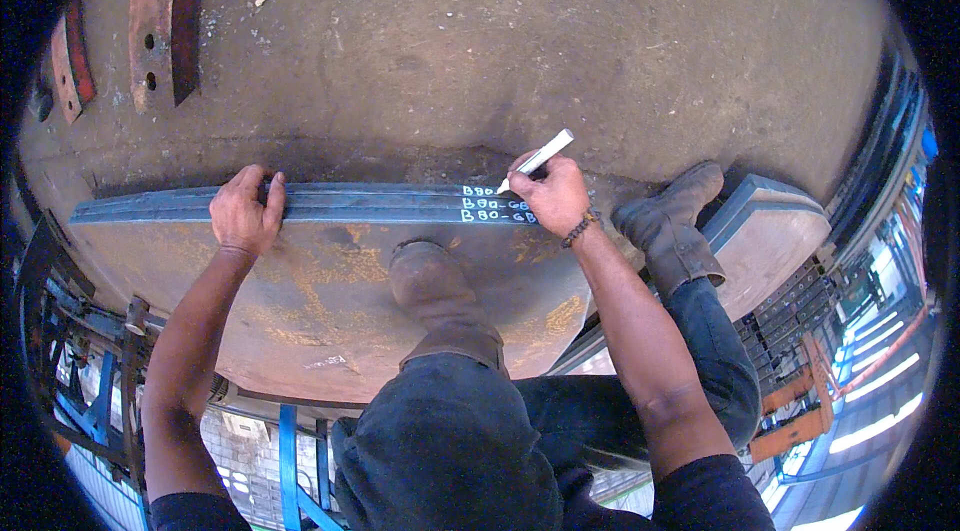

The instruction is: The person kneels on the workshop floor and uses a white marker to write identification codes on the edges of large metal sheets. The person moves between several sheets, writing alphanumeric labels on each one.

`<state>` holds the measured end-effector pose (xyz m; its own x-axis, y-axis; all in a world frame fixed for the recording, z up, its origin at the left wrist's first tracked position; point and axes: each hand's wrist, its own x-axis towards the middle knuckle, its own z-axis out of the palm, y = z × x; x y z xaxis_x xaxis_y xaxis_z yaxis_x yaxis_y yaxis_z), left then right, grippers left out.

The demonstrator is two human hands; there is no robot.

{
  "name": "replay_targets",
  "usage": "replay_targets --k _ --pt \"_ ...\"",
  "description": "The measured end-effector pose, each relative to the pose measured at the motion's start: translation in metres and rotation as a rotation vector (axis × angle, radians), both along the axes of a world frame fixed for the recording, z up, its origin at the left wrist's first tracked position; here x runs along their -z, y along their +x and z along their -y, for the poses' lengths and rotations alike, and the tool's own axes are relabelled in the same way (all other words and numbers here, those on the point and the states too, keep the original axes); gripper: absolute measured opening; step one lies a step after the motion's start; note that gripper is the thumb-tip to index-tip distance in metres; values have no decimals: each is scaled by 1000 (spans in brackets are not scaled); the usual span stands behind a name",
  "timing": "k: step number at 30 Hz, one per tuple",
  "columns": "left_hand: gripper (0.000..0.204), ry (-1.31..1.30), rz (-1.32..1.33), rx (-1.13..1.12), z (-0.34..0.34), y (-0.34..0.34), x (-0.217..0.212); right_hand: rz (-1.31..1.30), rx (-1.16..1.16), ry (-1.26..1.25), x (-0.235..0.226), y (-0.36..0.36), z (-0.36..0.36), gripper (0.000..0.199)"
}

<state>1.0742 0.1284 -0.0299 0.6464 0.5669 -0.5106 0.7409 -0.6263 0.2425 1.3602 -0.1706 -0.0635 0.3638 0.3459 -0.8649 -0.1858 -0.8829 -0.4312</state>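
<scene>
A stack of thick steel plates (360, 203) lies before me, its layered edges facing away from my body. My right hand (552, 193) grips a white marker pen (548, 149), tip down at the top plate edge. White handwritten lettering (480, 203) runs in rows along the edges just left of the tip, and my fingers partly cover its right end. Farther left, my left hand (245, 211) rests over the edge of the stack, fingers curled onto it and thumb apart. A beaded bracelet (581, 228) circles my right wrist.
My boots (430, 281) stand on the plate and to its right. Another stack of curved plates (765, 221) lies at the right. Rusty red steel bars with holes (152, 31) lie on the dusty floor (420, 51) at the far left. Blue metal framework (289, 461) stands below.
</scene>
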Motion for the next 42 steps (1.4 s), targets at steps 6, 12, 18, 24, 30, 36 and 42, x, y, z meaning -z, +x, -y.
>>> replay_targets --k 6,12,18,24,30,36,42 --pt "24 6 3 11 0 -2 2 58 93 16 -1 10 10 17" --pt "27 -22 31 -13 1 -2 0 4 72 -51 -6 19 3 14" --pt "23 15 16 32 -1 -4 2 -26 8 -44 5 18 8 22" --pt "24 12 6 15 0 0 0 66 5 -34 1 6 7 24" --pt "23 -12 -13 0 0 3 -2 107 -20 -48 0 0 5 23" --pt "23 -17 -22 -8 0 3 -3 136 -63 -62 -7 1 -2 23" --pt "23 -11 -26 -6 0 5 -3 129 -76 -110 -4 0 1 23"
